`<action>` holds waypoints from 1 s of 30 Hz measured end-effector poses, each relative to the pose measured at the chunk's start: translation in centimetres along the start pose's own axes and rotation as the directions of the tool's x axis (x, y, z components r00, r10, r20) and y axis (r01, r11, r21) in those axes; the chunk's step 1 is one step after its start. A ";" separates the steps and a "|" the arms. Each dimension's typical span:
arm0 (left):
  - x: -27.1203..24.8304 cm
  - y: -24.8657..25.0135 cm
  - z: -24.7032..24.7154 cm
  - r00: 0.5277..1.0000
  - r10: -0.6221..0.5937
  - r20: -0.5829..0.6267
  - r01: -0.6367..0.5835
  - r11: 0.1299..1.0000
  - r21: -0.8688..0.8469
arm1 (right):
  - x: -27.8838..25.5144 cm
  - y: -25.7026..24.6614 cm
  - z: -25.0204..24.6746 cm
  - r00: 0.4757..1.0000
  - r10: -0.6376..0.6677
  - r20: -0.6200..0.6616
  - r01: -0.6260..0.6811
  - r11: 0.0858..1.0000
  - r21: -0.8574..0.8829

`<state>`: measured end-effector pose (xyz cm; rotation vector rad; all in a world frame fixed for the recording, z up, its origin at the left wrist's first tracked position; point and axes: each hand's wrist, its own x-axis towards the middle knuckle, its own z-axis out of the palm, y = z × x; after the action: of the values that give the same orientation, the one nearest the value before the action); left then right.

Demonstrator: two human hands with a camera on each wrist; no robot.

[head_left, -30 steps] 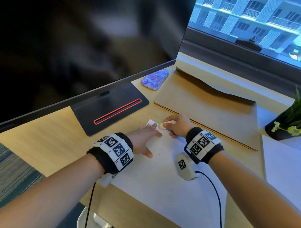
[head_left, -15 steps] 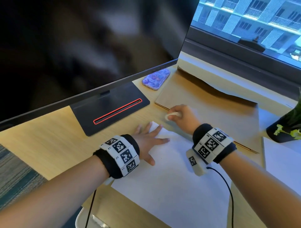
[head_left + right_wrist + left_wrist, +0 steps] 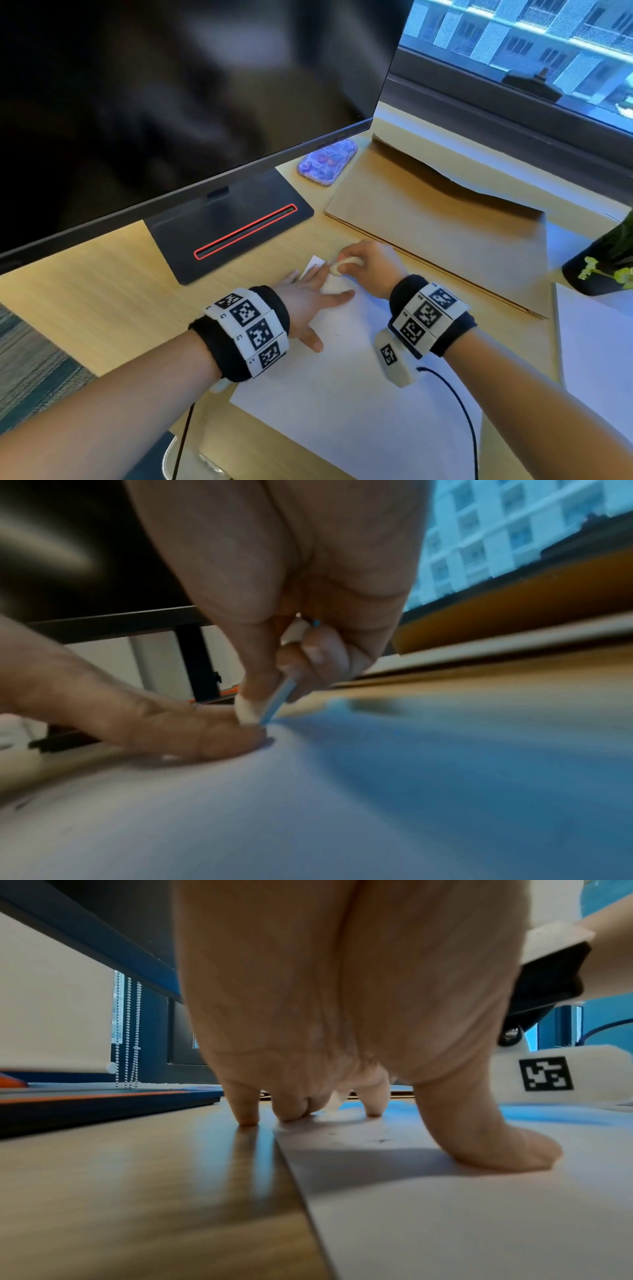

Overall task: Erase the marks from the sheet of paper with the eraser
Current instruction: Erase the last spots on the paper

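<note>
- The eraser (image 3: 344, 266), a small white oval, sits pinched in the right hand (image 3: 368, 265), its lower end down on the far corner of the sheet (image 3: 342, 394). My guess is it's held steeply so the rubbing lands on a small patch.
- The wrist view shows thumb and fingers curled round the eraser (image 3: 248, 710), which touches the paper right at a fingertip of the other hand.
- The sheet lies on the desk (image 3: 102, 301), running from that corner back toward 6 o'clock. A few small dark marks show near the thumb (image 3: 378, 1140); more rubbing looks needed.
- The left hand (image 3: 308, 296) lies flat with fingers spread, at 9 o'clock of the eraser, gripping nothing. It seems there to pin the corner so the paper won't slide or crumple. One fingertip (image 3: 245, 1115) lands on bare wood past the edge.
- Risk as I see it: strokes this close to the corner could buckle it.
- Farther out: a monitor stand (image 3: 229, 222) at 11 o'clock, a phone (image 3: 327, 164) at 12, cardboard (image 3: 438, 226) at 1, a plant (image 3: 603, 260) at 3.
</note>
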<state>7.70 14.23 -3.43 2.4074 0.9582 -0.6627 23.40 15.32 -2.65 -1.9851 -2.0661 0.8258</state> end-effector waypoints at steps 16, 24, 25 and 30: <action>0.6 0.4 -0.1 0.998 -0.036 0.042 0.034 0.998 0.052 | -0.6 0.2 -1.2 0.971 -0.077 0.226 0.126 0.969 -0.212; 0.7 0.6 -0.3 0.997 -0.040 0.071 0.034 0.996 0.083 | -1.3 0.5 -0.8 0.980 -0.095 0.175 0.134 0.964 -0.227; 0.6 0.6 -0.3 0.996 -0.039 0.074 0.032 0.996 0.085 | -1.4 0.7 -0.9 0.972 -0.095 0.215 0.149 0.957 -0.251; 0.6 0.7 -0.2 0.996 -0.041 0.075 0.036 0.997 0.064 | 0.2 0.3 -0.6 0.987 -0.123 0.100 0.144 0.962 -0.234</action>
<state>8.63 14.22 -3.42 2.4047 0.9684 -0.8040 23.95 15.64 -2.30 -1.9249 -2.4217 0.6710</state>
